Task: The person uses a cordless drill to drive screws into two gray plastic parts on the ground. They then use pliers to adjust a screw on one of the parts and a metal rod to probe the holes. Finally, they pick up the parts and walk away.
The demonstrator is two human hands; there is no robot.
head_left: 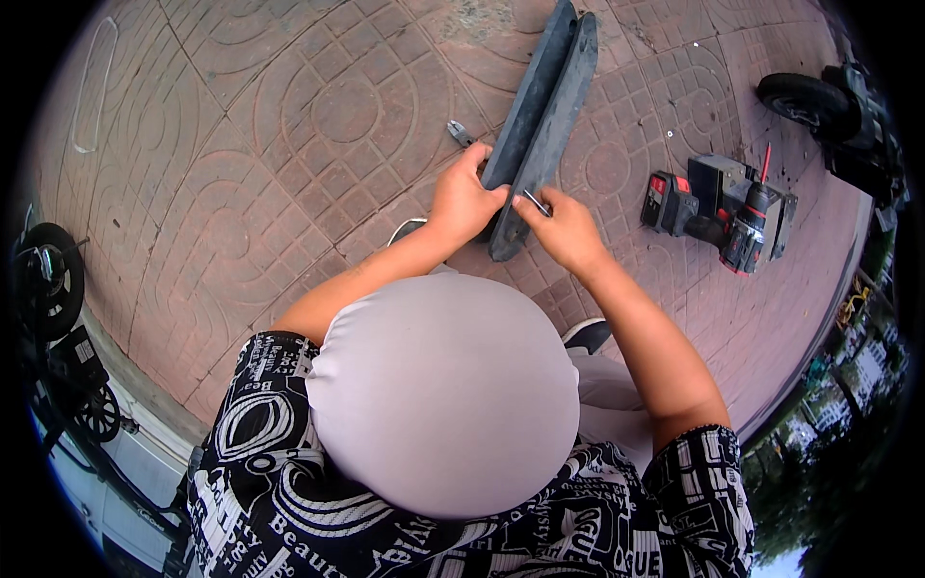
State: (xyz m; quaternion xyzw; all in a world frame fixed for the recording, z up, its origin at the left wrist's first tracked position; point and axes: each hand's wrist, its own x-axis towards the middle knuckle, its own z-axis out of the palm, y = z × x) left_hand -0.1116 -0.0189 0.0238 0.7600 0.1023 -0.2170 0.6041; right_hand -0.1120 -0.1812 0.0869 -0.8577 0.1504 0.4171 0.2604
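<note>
A long dark grey channel-shaped piece [554,120], with two raised sides and a groove between, slants away from me over the paving. My left hand [464,197] is closed on the near part of its left side, the thumb pressed to the piece. At the near end of its right side, my right hand [566,231] pinches a thin metal rod [537,203]. The rod's tip and what it touches are hidden by my fingers. Just beyond my left hand, a pair of pliers [460,132] lies on the ground.
To the right, a red and black cordless drill [744,231] with a long red bit leans on a dark box [718,183]. Wheeled vehicles stand at the far right [809,99] and left [53,279]. A pale loop [94,87] lies on the patterned paving at far left.
</note>
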